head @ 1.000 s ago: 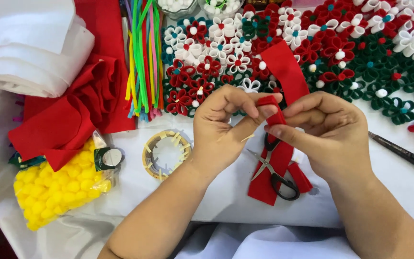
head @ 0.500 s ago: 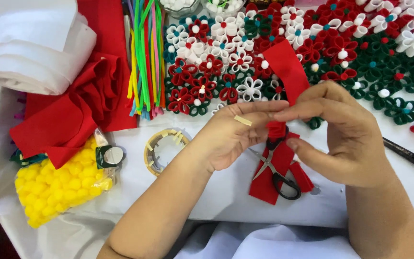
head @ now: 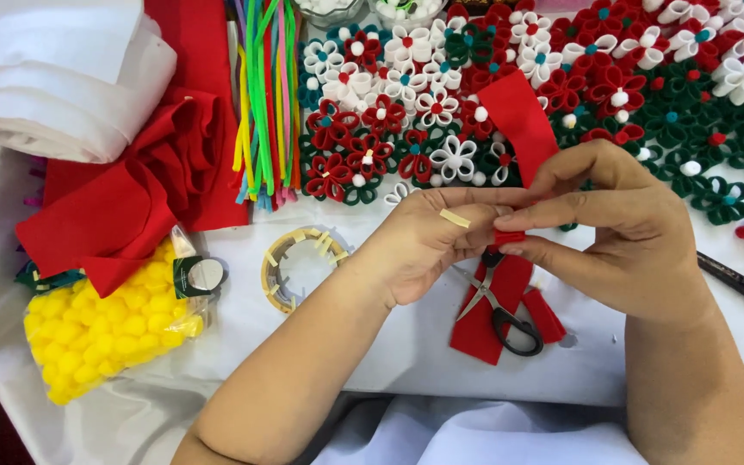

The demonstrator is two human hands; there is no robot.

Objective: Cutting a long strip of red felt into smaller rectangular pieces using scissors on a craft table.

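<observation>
My left hand and my right hand meet over a white-covered table and pinch a folded red felt strip between the fingertips. The strip's free end rises toward the flowers behind. A small piece of tape sticks to my left hand's back. Below the hands lie black-handled scissors on more red felt pieces.
Many red, white and green felt flowers cover the far side. Coloured pipe cleaners, crumpled red felt, a white fabric roll, a bag of yellow pompoms, a tape ring and a dark tool lie around.
Both hands have shifted a little and closed tighter on the strip; my right fingers now fold over its lower end and my left thumb presses from the side.
</observation>
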